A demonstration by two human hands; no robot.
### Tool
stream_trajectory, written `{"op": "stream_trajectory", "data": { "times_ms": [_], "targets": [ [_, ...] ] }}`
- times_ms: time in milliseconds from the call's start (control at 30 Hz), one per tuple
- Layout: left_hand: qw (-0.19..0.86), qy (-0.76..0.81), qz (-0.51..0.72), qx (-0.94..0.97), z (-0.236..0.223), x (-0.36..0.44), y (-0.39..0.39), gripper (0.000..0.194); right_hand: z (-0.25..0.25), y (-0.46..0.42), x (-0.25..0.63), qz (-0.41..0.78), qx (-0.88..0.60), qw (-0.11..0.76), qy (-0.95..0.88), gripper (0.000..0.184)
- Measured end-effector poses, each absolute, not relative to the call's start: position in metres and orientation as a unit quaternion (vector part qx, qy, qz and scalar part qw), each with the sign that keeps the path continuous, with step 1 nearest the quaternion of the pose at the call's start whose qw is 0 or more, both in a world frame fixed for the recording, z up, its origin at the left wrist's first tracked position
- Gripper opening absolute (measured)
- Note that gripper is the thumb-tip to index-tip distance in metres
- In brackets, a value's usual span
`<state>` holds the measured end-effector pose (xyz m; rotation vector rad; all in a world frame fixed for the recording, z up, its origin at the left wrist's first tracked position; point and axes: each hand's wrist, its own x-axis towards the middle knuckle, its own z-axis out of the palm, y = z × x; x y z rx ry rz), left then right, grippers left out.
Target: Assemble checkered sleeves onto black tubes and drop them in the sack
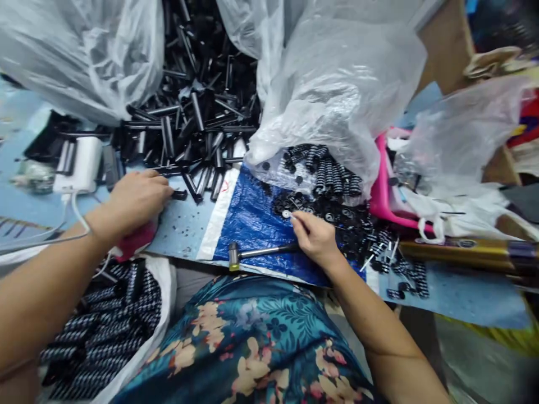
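My left hand (137,199) is closed, palm down, at the near left edge of a heap of black tubes (168,137). A short black piece (179,194) shows at its fingertips; the palm side is hidden. My right hand (314,235) pinches a small round whitish piece (286,214) between thumb and fingertips, above a pile of small black round parts (347,216). Just left of that hand, a small hammer (263,252) lies on the blue plastic sheet (248,216), its handle end close to the hand.
Black spring-like coils (332,174) spill from a clear plastic bag (337,84). At the right stand a pink bin (381,185) and a golden cylinder (458,252). A white sack (166,292) of ribbed black pieces is low left. A white power adapter (86,163) trails cables.
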<state>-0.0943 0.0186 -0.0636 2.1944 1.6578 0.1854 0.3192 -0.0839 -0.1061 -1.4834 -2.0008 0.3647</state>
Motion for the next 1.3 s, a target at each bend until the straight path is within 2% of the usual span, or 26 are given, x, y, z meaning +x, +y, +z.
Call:
{"op": "stream_trajectory", "data": {
  "times_ms": [67,133,267,333,400,500,600,667,767,833,933,1000,1133,1200,1300],
  "targets": [
    [0.181,0.513,0.041,0.838,-0.065,-0.098,0.026,0.032,-0.098,-0.064,0.338,0.084,-0.653,0.304,-0.689,0.032],
    [0.148,0.489,0.046,0.859,-0.062,-0.098,0.027,0.028,-0.089,-0.039,0.353,0.036,-0.726,0.246,-0.641,0.038],
    [0.064,0.542,-0.017,0.838,-0.051,-0.081,0.018,0.019,-0.081,0.015,0.358,0.037,-0.794,0.054,-0.605,0.046],
    [0.039,0.586,-0.081,0.805,-0.051,-0.074,0.016,0.014,-0.081,0.035,0.356,0.055,-0.802,0.007,-0.594,0.047],
    [0.027,0.621,-0.138,0.771,-0.054,-0.073,0.019,0.015,-0.082,0.045,0.356,0.07,-0.806,0.003,-0.588,0.045],
    [0.027,0.626,-0.192,0.755,-0.059,-0.077,0.027,0.028,-0.084,0.041,0.365,0.084,-0.803,0.064,-0.587,0.044],
    [0.015,0.627,-0.191,0.755,-0.056,-0.082,0.031,0.034,-0.085,0.014,0.377,0.127,-0.787,0.186,-0.575,0.047],
    [-0.02,0.643,-0.125,0.755,-0.05,-0.083,0.028,0.032,-0.085,-0.011,0.378,0.196,-0.75,0.304,-0.554,0.054],
    [-0.043,0.669,0.081,0.738,-0.039,-0.074,0.018,0.027,-0.088,-0.046,0.366,0.369,-0.646,0.479,-0.466,0.059],
    [0.038,0.684,0.228,0.692,-0.037,-0.058,0.011,0.027,-0.09,-0.058,0.349,0.492,-0.578,0.535,-0.371,0.055],
    [0.288,0.652,0.401,0.575,-0.041,-0.019,-0.001,0.022,-0.088,-0.06,0.322,0.593,-0.516,0.564,-0.253,0.054],
    [0.444,0.587,0.464,0.494,-0.048,0.01,-0.01,0.022,-0.085,-0.056,0.307,0.623,-0.49,0.568,-0.221,0.053],
    [0.633,0.509,0.455,0.365,-0.056,0.058,-0.033,0.032,-0.079,-0.058,0.287,0.664,-0.45,0.558,-0.215,0.052],
    [0.673,0.483,0.434,0.354,-0.057,0.076,-0.043,0.032,-0.077,-0.063,0.28,0.669,-0.434,0.562,-0.22,0.052],
    [0.672,0.465,0.414,0.401,-0.057,0.099,-0.053,0.031,-0.075,-0.07,0.268,0.664,-0.416,0.588,-0.202,0.049]
  ]
}}
